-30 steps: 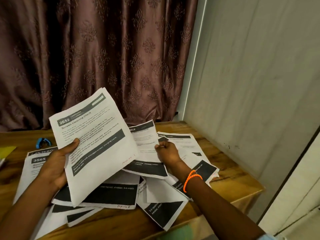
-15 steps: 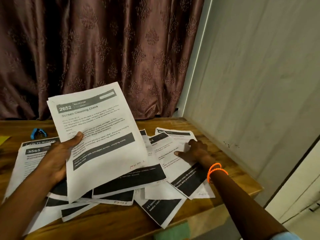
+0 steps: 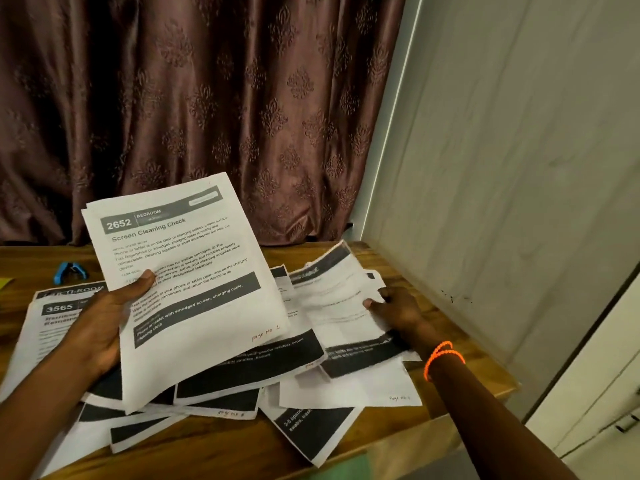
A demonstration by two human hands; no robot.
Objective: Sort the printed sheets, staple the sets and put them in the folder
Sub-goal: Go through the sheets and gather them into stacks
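- Left hand (image 3: 100, 327), left of centre in the frame: grips a small set of printed sheets (image 3: 187, 289), thumb pressed on the front near the left edge, fingers behind. Top sheet reads "2652 Bedroom, Screen Cleaning Check", hand-marked page 1 at its lower right corner.
- Set is held tilted up off the table (image 3: 450, 327); at least one more sheet edge shows behind the top left corner. Exact count cannot be told.
- Right hand (image 3: 398, 308), right of centre: pinches the right edge of a loose sheet (image 3: 332, 299), whose far end curls up off the pile. Picture is blurred there; print unreadable.
- Remaining sheets (image 3: 225, 386) lie fanned and overlapping across the lower middle of the frame. One headed "3565" (image 3: 52, 327) sits at lower left, partly under the left wrist.
- Small blue tool (image 3: 69, 270) on the table at mid left, well apart from both hands; probably the stapler, but too small to be sure. No folder identified.
- Handling judgement: paper is light, thin and limp. It sags when held by one edge, as the held set does at its lower end.
- Sheets slide easily on each other. A single one is best lifted by a free corner or edge.
- Tears and creases are the likely risks; a light pinch suffices.
- Before stapling, the set probably wants squaring at a corner.
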